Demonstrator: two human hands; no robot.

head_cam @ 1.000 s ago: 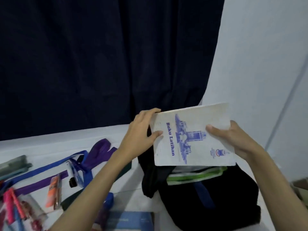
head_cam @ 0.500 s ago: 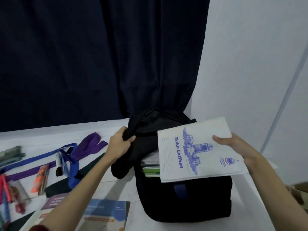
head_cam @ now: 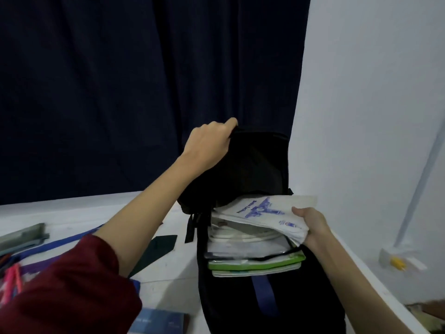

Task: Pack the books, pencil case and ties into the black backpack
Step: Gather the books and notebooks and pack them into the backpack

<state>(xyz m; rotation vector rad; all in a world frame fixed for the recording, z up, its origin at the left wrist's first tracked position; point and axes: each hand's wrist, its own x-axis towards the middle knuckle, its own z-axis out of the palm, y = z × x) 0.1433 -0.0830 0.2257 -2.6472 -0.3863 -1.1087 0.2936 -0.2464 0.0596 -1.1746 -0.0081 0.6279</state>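
The black backpack stands open on the white table. My left hand grips its top flap and holds it up and back. My right hand grips the right edge of a white exercise book with blue print, which lies tilted in the bag's mouth on top of other books. Below it sit more white books and a green-edged book inside the bag. A dark green tie and a blue tie lie on the table to the left. A grey pencil case is at the far left.
Pink and purple stationery lies at the left edge. A blue book lies at the bottom, left of the bag. A dark curtain hangs behind the table, and a white wall is to the right.
My left hand lifted the backpack flap higher. My right hand lowered the white exercise book from above the bag into its open mouth.
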